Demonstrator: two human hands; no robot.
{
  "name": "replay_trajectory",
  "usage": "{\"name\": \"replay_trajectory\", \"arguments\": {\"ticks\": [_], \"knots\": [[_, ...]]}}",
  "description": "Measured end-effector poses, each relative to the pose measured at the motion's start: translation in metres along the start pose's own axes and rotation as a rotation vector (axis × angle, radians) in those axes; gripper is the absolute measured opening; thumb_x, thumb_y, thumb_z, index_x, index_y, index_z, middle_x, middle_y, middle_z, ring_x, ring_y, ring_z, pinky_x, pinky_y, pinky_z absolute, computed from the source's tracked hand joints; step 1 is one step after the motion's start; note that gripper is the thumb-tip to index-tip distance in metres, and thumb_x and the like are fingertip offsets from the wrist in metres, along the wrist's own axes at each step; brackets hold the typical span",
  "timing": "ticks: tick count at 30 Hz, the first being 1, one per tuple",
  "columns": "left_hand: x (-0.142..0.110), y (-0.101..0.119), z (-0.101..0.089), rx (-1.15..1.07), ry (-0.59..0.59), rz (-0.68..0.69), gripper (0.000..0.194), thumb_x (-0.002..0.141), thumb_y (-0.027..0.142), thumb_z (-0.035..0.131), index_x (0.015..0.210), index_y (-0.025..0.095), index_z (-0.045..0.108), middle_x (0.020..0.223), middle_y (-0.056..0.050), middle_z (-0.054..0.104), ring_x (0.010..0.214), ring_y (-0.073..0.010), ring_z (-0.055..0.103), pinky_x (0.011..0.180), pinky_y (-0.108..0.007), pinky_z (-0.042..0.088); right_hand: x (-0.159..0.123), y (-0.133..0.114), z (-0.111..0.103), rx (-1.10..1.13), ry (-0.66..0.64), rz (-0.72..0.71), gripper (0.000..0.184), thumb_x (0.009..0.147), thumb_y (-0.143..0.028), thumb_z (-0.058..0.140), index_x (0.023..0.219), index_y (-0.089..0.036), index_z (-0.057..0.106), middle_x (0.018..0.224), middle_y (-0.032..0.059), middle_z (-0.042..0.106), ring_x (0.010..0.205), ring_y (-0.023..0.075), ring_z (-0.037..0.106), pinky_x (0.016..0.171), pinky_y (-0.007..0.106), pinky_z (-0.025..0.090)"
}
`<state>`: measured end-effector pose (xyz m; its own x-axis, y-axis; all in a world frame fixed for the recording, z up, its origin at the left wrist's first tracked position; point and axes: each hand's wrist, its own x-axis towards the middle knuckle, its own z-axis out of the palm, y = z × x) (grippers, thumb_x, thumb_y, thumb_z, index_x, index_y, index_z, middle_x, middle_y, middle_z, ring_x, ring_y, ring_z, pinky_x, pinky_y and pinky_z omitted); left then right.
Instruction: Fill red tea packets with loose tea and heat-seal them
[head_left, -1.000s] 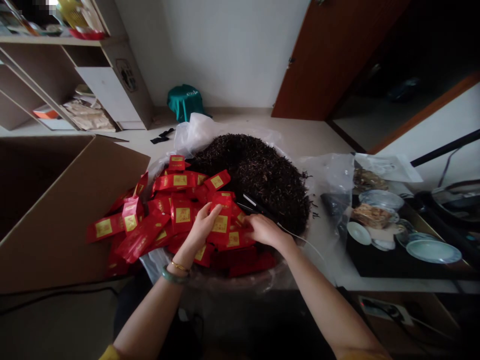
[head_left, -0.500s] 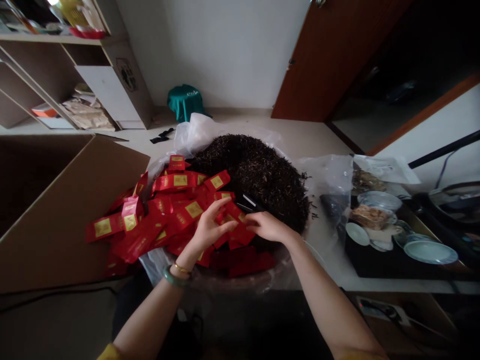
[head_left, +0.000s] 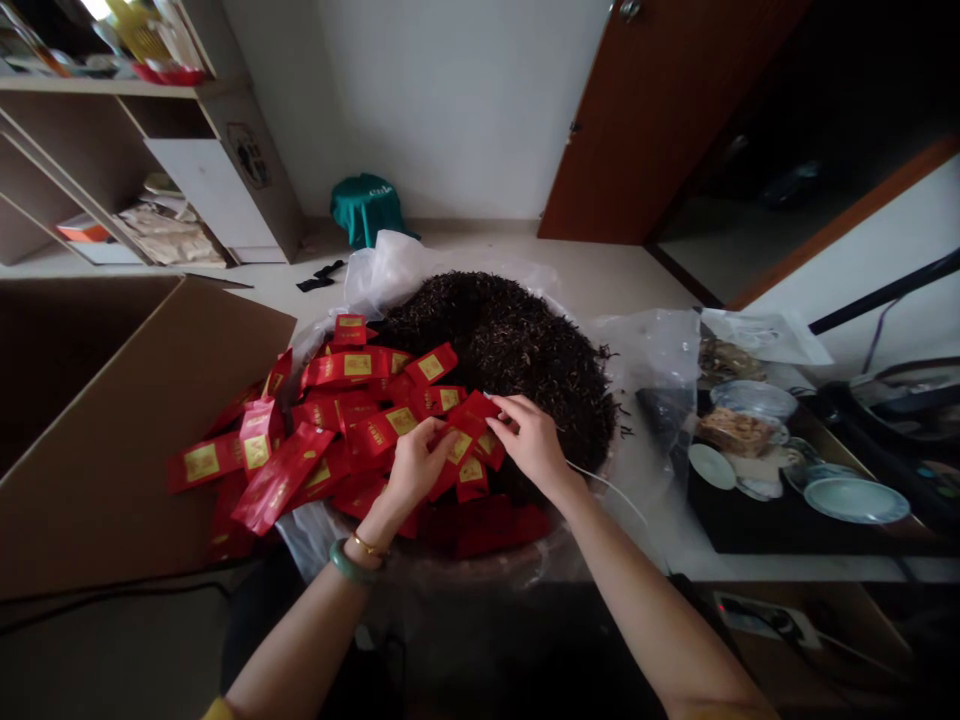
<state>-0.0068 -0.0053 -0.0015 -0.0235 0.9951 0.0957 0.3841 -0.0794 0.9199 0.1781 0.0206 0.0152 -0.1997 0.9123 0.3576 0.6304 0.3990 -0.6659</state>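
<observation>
Between my two hands is a red tea packet [head_left: 471, 412] with a gold label, held above the pile. My left hand [head_left: 415, 465] pinches its lower left end. At its upper right end, my right hand [head_left: 534, 442] closes thumb and fingers on it. Many more red packets [head_left: 349, 365] with gold labels lie heaped beneath and to the left of my hands. Behind them rises a mound of dark loose tea leaves [head_left: 517, 335] in a wide round container lined with clear plastic [head_left: 390, 265].
An open cardboard box [head_left: 187, 400] stands at the left. On the right, a black tray [head_left: 742, 535] carries bowls [head_left: 855, 498] and a tub of brown pieces [head_left: 739, 430]. A thin white cable [head_left: 619, 490] runs beside the container. A teal-covered bin [head_left: 367, 210] is by the wall.
My left hand has gone from spread fingers to a pinch on a red packet. My right hand has turned and grips its other end. The dark object near my right hand is now out of sight.
</observation>
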Motion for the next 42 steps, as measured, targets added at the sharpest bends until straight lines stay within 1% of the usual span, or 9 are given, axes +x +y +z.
{"name": "replay_trajectory", "arguments": {"ticks": [5, 11, 14, 18, 24, 27, 31, 38, 42], "knots": [[-0.001, 0.001, 0.003, -0.061, -0.061, 0.003, 0.026, 0.08, 0.039, 0.056, 0.08, 0.014, 0.062, 0.063, 0.003, 0.059, 0.057, -0.0101, 0.047, 0.052, -0.019, 0.037, -0.005, -0.01, 0.004, -0.14, 0.048, -0.137, 0.035, 0.092, -0.023, 0.044, 0.123, -0.024, 0.059, 0.114, 0.0106, 0.063, 0.106, 0.0242, 0.059, 0.095, 0.04, 0.048], [-0.003, 0.007, -0.002, 0.094, -0.124, 0.066, 0.024, 0.083, 0.037, 0.052, 0.079, 0.016, 0.064, 0.065, 0.0, 0.063, 0.058, -0.0124, 0.053, 0.056, -0.021, 0.038, -0.006, -0.016, 0.001, -0.284, 0.134, -0.172, 0.013, 0.085, -0.03, 0.06, 0.079, -0.02, 0.066, 0.086, 0.0096, 0.058, 0.085, 0.0234, 0.054, 0.079, 0.038, 0.049], [-0.002, 0.01, -0.005, 0.22, -0.151, 0.115, 0.022, 0.083, 0.036, 0.053, 0.079, 0.019, 0.066, 0.066, -0.002, 0.065, 0.06, -0.015, 0.057, 0.058, -0.022, 0.038, -0.005, -0.017, -0.001, -0.276, 0.035, -0.212, 0.019, 0.086, -0.023, 0.057, 0.067, -0.02, 0.061, 0.074, 0.0069, 0.057, 0.079, 0.0222, 0.052, 0.075, 0.036, 0.047], [0.0, 0.011, -0.01, 0.242, -0.186, 0.133, 0.025, 0.085, 0.035, 0.05, 0.077, 0.018, 0.066, 0.064, -0.003, 0.065, 0.058, -0.0142, 0.056, 0.057, -0.022, 0.038, -0.003, -0.021, -0.008, -0.117, -0.114, -0.234, 0.017, 0.086, -0.019, 0.054, 0.069, -0.021, 0.058, 0.071, 0.0041, 0.058, 0.077, 0.0196, 0.054, 0.074, 0.032, 0.047], [-0.001, 0.005, -0.013, 0.308, -0.291, 0.256, 0.03, 0.088, 0.037, 0.049, 0.073, 0.019, 0.067, 0.059, -0.001, 0.062, 0.052, -0.0123, 0.053, 0.054, -0.022, 0.037, -0.001, -0.017, -0.011, 0.006, -0.28, -0.022, 0.025, 0.078, -0.04, 0.066, 0.063, -0.02, 0.062, 0.056, -0.0022, 0.057, 0.057, 0.0133, 0.052, 0.061, 0.025, 0.045], [-0.002, 0.003, -0.011, 0.439, -0.2, 0.372, 0.03, 0.086, 0.042, 0.054, 0.101, 0.019, 0.067, 0.078, -0.006, 0.07, 0.069, -0.0178, 0.062, 0.065, -0.025, 0.043, -0.001, -0.013, -0.007, 0.033, -0.228, 0.066, 0.022, 0.078, -0.039, 0.065, 0.07, -0.019, 0.067, 0.063, 0.0012, 0.065, 0.06, 0.015, 0.058, 0.063, 0.026, 0.045], [-0.004, 0.004, -0.011, 0.656, -0.019, 0.558, 0.059, 0.078, 0.045, 0.065, 0.13, 0.021, 0.052, 0.12, -0.012, 0.064, 0.11, -0.0302, 0.055, 0.091, -0.039, 0.041, -0.003, -0.016, -0.004, 0.105, -0.131, 0.136, 0.017, 0.083, -0.033, 0.06, 0.082, -0.019, 0.069, 0.077, 0.0057, 0.071, 0.071, 0.0184, 0.064, 0.07, 0.029, 0.049], [-0.004, -0.003, -0.011, 0.657, 0.017, 0.635, 0.046, 0.084, 0.037, 0.06, 0.124, 0.017, 0.055, 0.122, -0.013, 0.062, 0.101, -0.0262, 0.056, 0.088, -0.039, 0.041, -0.006, -0.028, -0.003, 0.531, -0.326, 0.217, 0.025, 0.075, -0.033, 0.064, 0.091, -0.014, 0.068, 0.087, 0.0059, 0.072, 0.078, 0.0203, 0.066, 0.073, 0.032, 0.053], [-0.003, -0.004, -0.008, 0.618, 0.015, 0.711, 0.041, 0.084, 0.037, 0.06, 0.119, 0.015, 0.056, 0.116, -0.013, 0.064, 0.099, -0.0248, 0.058, 0.089, -0.039, 0.042, -0.006, -0.027, 0.004, 0.536, -0.38, 0.259, 0.026, 0.077, -0.039, 0.061, 0.081, -0.013, 0.068, 0.076, 0.0038, 0.07, 0.073, 0.0193, 0.063, 0.069, 0.031, 0.05]]}}
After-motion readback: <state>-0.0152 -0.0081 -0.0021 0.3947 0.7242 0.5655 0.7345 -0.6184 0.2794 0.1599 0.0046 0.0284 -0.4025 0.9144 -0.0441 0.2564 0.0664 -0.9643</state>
